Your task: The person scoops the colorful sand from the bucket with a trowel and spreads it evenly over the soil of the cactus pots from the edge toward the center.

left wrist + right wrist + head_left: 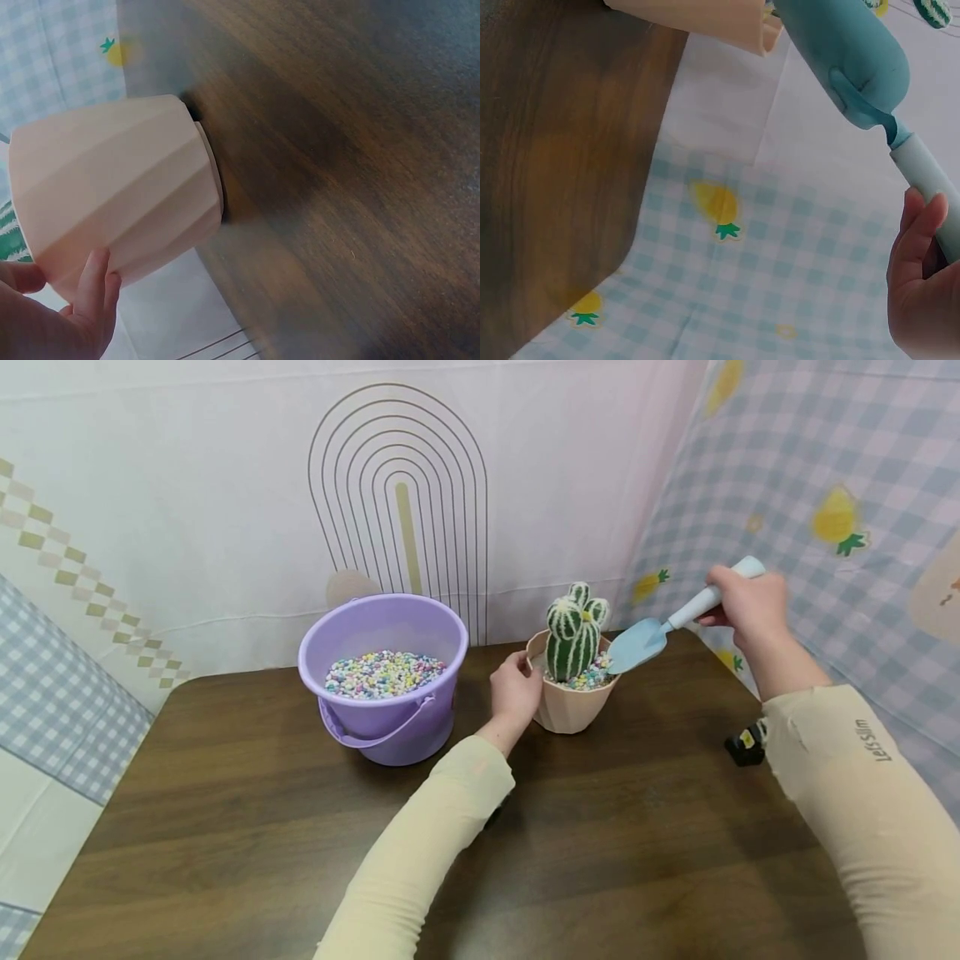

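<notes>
A peach-coloured faceted flower pot (pixel 567 710) stands on the table with a green and white cactus (pixel 572 643) in it. Colourful pebbles (pixel 595 673) lie round the cactus inside the pot. My left hand (pixel 515 687) grips the pot's left rim; in the left wrist view its fingers (pixel 93 289) lie on the outer wall and the thumb is at the rim. My right hand (pixel 752 603) holds a light blue trowel (pixel 637 645) by its handle. The trowel's blade slants down, its tip at the pot's right rim over the pebbles.
Left of the pot stands a purple bucket (pixel 405 731) with many coloured pebbles (pixel 384 675) inside, its handle hanging at the front. Cloth curtains (pixel 555 468) hang behind and to the right of the wooden table (pixel 247 827).
</notes>
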A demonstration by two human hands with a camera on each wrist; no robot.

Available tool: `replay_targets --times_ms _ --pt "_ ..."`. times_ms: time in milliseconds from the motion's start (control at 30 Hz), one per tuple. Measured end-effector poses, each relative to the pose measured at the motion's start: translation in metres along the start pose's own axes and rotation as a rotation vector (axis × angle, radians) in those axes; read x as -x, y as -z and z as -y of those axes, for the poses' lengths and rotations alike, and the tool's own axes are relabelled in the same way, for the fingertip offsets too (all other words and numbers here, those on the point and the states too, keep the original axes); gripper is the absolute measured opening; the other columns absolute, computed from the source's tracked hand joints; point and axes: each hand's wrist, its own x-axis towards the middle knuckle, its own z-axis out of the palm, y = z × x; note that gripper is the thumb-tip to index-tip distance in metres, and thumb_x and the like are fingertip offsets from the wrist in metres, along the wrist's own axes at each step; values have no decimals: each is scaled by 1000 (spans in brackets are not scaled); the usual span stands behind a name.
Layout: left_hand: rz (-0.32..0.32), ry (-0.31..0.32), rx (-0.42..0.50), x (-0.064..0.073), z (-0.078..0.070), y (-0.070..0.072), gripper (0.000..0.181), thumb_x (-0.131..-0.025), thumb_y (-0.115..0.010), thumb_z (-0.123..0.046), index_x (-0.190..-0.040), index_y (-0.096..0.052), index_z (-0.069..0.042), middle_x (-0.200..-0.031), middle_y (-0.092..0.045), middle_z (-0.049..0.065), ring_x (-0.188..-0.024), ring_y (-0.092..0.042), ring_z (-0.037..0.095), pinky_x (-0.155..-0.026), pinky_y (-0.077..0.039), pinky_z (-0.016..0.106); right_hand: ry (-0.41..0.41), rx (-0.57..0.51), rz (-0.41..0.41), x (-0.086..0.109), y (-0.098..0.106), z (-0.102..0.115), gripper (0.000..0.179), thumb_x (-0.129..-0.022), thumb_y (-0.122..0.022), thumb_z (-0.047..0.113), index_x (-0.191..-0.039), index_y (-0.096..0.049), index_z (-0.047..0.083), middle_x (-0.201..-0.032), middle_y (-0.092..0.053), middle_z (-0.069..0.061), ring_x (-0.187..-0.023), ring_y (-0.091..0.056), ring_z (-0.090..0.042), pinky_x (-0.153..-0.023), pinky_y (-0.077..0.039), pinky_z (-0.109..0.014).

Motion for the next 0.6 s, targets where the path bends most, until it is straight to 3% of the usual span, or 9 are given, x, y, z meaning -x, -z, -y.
replay_targets --times_ms 233,400,600 --pt "8 -6 2 0 1 -2 36 -103 -60 -9 -138 -65 0 -126 -74 18 -119 -70 28 -103 -58 39 64 -55 -2 4 4 8 14 -93 -58 15 -87 -52 4 -55 -61 8 -42 -64 -6 -41 -54 -21" --pt "11 -25 7 2 1 0 36 -102 -61 -9 -137 -65 1 -124 -75 18 -117 -70 28 -103 -58 38 40 -132 5 6 7 12 13 -94 -59 14 -93 -51 4 -55 -64 8 -41 -63 -7 -40 -53 -20" --pt "-5 -97 11 -4 12 1 33 -98 -60 -10 -128 -70 1 -115 -77 15 -109 -71 24 -98 -59 31 1 -202 13 8 15 14 15 -96 -60 14 -98 -49 4 -57 -65 6 -42 -64 -8 -42 -54 -21"
